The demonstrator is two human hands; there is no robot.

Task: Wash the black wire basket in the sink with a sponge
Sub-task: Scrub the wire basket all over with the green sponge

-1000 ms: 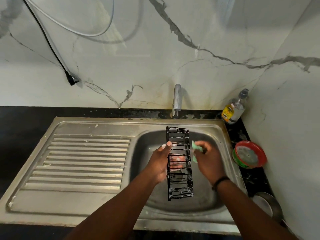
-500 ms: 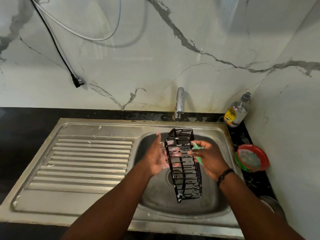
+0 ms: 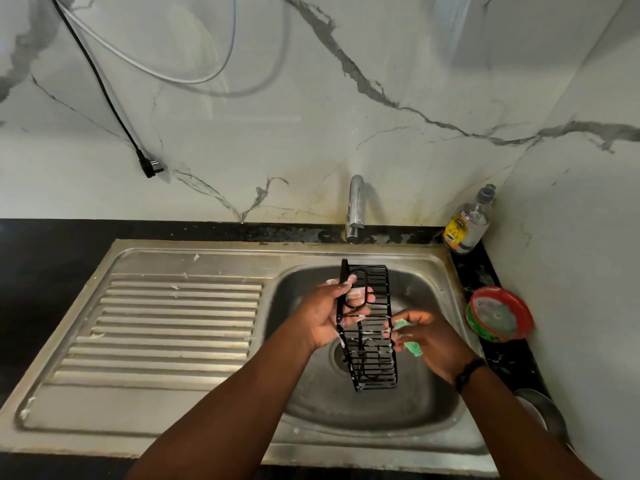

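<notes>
A long, narrow black wire basket (image 3: 372, 355) is held on end above the steel sink bowl (image 3: 426, 403), streaked with white suds. My left hand (image 3: 327, 315) grips its left edge near the top, fingers curled through the wires. My right hand (image 3: 433, 341) holds a green sponge (image 3: 412, 346) against the basket's right side, about halfway down. Most of the sponge is hidden inside my fingers.
A chrome tap (image 3: 356, 209) stands behind the bowl, with no water running. The ribbed draining board (image 3: 166, 327) lies to the left. On the right counter are a soap bottle (image 3: 467, 226), a red-rimmed round tub (image 3: 498, 318) and a steel dish (image 3: 543, 414).
The basket has been turned and tilted in my left hand, whose grip moved higher on it. My right hand with the sponge slid down the basket's right side.
</notes>
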